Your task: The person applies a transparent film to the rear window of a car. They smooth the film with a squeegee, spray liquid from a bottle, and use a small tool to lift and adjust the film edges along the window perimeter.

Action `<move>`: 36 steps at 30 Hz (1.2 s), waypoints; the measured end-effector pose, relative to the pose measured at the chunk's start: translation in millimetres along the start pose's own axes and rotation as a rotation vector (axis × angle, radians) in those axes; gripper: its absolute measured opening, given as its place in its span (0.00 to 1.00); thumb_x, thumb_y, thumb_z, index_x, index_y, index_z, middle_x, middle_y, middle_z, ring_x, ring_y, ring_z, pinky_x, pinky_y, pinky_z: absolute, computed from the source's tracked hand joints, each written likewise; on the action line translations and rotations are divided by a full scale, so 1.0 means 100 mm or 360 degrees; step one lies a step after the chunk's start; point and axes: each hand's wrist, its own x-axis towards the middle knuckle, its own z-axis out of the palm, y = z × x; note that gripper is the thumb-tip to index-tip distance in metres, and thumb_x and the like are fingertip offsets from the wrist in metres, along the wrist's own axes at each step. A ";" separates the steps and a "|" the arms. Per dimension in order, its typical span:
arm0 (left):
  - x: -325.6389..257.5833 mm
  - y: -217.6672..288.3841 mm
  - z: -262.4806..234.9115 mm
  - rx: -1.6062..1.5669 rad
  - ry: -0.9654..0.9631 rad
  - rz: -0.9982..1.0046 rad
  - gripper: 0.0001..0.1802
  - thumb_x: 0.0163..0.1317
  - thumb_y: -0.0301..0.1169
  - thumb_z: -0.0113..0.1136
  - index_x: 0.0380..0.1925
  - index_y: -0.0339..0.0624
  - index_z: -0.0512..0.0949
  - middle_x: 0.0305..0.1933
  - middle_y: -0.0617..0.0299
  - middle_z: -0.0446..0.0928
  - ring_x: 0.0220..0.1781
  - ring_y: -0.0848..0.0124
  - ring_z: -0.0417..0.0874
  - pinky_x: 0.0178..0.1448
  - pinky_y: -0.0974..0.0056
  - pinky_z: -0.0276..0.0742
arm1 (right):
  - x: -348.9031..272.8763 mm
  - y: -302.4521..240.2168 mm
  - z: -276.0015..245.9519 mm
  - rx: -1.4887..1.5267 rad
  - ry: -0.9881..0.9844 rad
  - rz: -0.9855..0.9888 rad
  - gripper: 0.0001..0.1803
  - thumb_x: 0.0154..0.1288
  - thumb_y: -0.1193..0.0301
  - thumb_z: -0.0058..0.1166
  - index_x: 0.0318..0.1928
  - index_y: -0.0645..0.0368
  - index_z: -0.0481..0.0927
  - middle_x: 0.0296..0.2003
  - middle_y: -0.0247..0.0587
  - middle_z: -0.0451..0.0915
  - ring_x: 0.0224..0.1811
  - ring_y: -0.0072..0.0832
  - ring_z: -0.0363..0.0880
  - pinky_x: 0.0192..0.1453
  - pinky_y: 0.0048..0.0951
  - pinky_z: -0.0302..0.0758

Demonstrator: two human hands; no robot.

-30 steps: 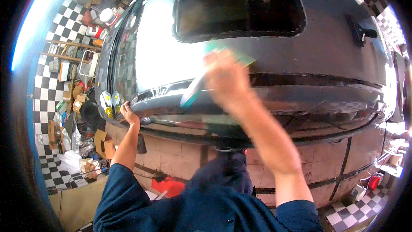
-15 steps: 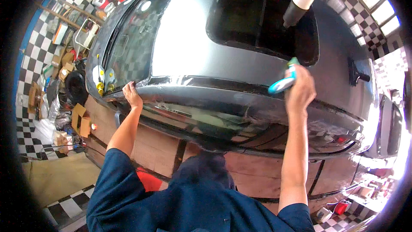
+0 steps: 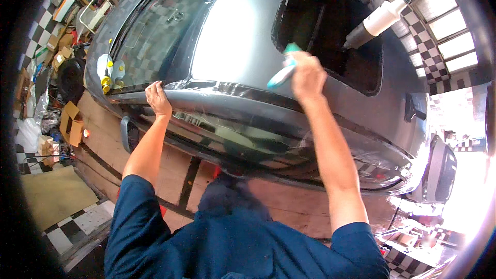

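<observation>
On the roof of a dark grey car (image 3: 243, 36), seen from above in the head view, the right hand (image 3: 308, 76) is closed around a teal squeegee (image 3: 283, 72), its blade angled down and to the left against the paint just in front of the open sunroof (image 3: 330, 26). The left hand (image 3: 158, 98) lies well apart from it, fingers curled over and pressing on the roof's side edge, where a clear film (image 3: 206, 83) shows as wrinkled, glossy folds along the seam; whether the fingers pinch the film or only pin it down I cannot tell. A white spray bottle (image 3: 377, 20) stands tilted at the far rim of the sunroof. Yellow and white small items (image 3: 106, 75) sit at the corner of the windscreen (image 3: 150, 36).

The squeegee looks light and stiff in the handle, with a softer edge, so a full-fist hold near the blade suits it for firm strokes. The film is likely thin, limp and slippery when wet, prone to creasing and sticking to itself; it is best taken by its free margin with flat fingertips and kept taut, not bunched. The roof panel beneath is rigid and slick.
</observation>
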 end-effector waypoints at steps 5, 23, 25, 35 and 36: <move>-0.02 0.02 -0.08 0.0060 -0.0001 -0.0071 0.16 0.69 0.36 0.41 0.40 0.39 0.77 0.45 0.54 0.74 0.51 0.57 0.71 0.58 0.57 0.64 | -0.24 -0.70 -0.13 0.0571 -0.0387 -0.0334 0.10 0.59 0.65 0.58 0.39 0.55 0.83 0.41 0.43 0.82 0.42 0.38 0.81 0.46 0.31 0.77; -0.05 0.00 -0.05 0.0089 0.0009 -0.0095 0.14 0.69 0.37 0.42 0.40 0.44 0.77 0.47 0.60 0.73 0.52 0.59 0.70 0.58 0.56 0.62 | -0.29 -0.36 -0.32 0.0717 -0.0306 -0.0288 0.10 0.57 0.71 0.62 0.40 0.58 0.82 0.38 0.45 0.82 0.42 0.34 0.81 0.49 0.29 0.75; -0.07 -0.01 -0.06 0.0116 0.0025 -0.0094 0.14 0.69 0.37 0.42 0.40 0.45 0.77 0.47 0.60 0.73 0.52 0.60 0.70 0.58 0.56 0.62 | -0.50 -0.32 -0.59 0.0834 -0.0273 -0.0026 0.12 0.57 0.70 0.62 0.41 0.61 0.82 0.38 0.42 0.83 0.41 0.27 0.81 0.46 0.25 0.75; 0.00 0.05 -0.04 0.0194 -0.0022 -0.0054 0.14 0.69 0.39 0.45 0.41 0.43 0.74 0.45 0.55 0.72 0.50 0.55 0.71 0.55 0.53 0.64 | -1.11 1.35 -0.80 0.1735 0.1283 0.1289 0.13 0.64 0.66 0.57 0.39 0.65 0.80 0.35 0.39 0.81 0.34 0.24 0.80 0.42 0.27 0.76; 0.03 0.06 -0.10 0.0261 -0.0149 -0.0082 0.14 0.68 0.40 0.46 0.40 0.43 0.74 0.44 0.54 0.71 0.50 0.55 0.71 0.54 0.53 0.64 | -1.15 1.38 -0.75 0.1712 0.1283 0.1298 0.14 0.64 0.65 0.57 0.39 0.66 0.80 0.35 0.39 0.81 0.34 0.23 0.79 0.41 0.27 0.76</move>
